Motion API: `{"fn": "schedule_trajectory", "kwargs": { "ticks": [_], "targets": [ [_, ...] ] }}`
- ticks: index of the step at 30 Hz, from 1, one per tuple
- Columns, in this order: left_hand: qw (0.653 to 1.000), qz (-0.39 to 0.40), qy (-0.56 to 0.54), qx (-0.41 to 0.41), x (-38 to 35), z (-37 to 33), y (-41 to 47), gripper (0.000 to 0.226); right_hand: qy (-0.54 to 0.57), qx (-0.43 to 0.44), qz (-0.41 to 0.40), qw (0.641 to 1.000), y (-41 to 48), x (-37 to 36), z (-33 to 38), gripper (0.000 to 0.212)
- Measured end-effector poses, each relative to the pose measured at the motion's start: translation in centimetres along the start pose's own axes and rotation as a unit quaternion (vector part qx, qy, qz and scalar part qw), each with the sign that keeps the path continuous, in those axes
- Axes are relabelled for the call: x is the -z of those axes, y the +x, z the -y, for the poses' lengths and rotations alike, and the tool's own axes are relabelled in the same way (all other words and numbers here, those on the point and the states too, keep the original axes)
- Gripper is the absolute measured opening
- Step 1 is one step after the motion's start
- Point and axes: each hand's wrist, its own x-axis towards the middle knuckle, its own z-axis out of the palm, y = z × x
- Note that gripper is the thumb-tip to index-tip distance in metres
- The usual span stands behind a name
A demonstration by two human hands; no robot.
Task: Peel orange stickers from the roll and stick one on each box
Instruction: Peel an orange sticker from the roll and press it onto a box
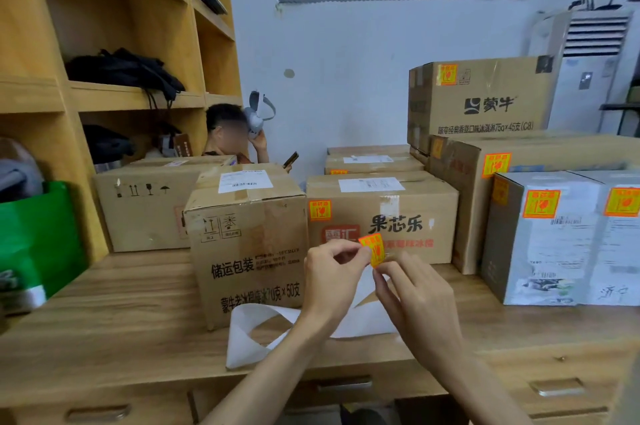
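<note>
Your left hand (332,274) and right hand (417,301) pinch the orange sticker (373,249), both grips closed on it; backing strip (247,333) loops along the surface's (104,320) front edge.

- A stockroom or packing room is indicated.
- Labelled cartons (242,251) are stacked along a wooden counter (104,320) fitted with drawers.
- Open wooden shelving (114,9) is seen left, a standing air conditioner (588,71) right.
</note>
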Motion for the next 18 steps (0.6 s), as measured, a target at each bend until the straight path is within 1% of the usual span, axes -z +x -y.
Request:
{"fn": "schedule_trajectory", "kwargs": {
  "ticks": [1,4,6,8,10,12,13,15,18],
  "targets": [
    [1.0,0.004,0.004,-0.003,0.4,-0.2,0.1,0.013,0.013,-0.005,0.003,1.0,0.1,0.0,-0.1,0.013],
    [1.0,0.016,0.014,-0.001,1.7,-0.4,0.7,0.01,0.059,-0.021,0.02,0.998,0.5,0.4,-0.6,0.021],
    [1.0,0.012,0.021,0.005,2.6,-0.4,1.1,0.008,0.103,-0.033,0.026,0.994,0.8,0.7,-0.8,0.024],
    [1.0,0.013,0.018,0.008,3.5,-0.4,1.4,0.007,0.17,-0.089,0.025,0.981,1.2,0.8,-0.6,0.021],
    [0.999,0.032,0.017,0.005,4.6,-0.4,1.6,0.01,0.258,-0.182,0.024,0.948,2.0,0.6,-0.3,0.016],
    [0.998,0.055,0.016,0.004,6.0,-0.4,1.6,0.01,0.341,-0.268,0.038,0.9,3.0,0.2,0.0,0.009],
    [0.998,0.065,0.021,0.0,6.7,-0.5,1.5,0.01,0.378,-0.297,0.052,0.875,3.5,-0.1,0.1,0.007],
    [0.996,0.079,0.042,-0.009,8.2,-0.5,1.4,0.009,0.439,-0.324,0.09,0.833,4.3,-0.8,0.5,0.008],
    [0.995,0.075,0.07,-0.02,10.4,-0.4,1.1,0.007,0.487,-0.321,0.135,0.801,5.1,-1.7,2.0,0.007]
  ]
}}
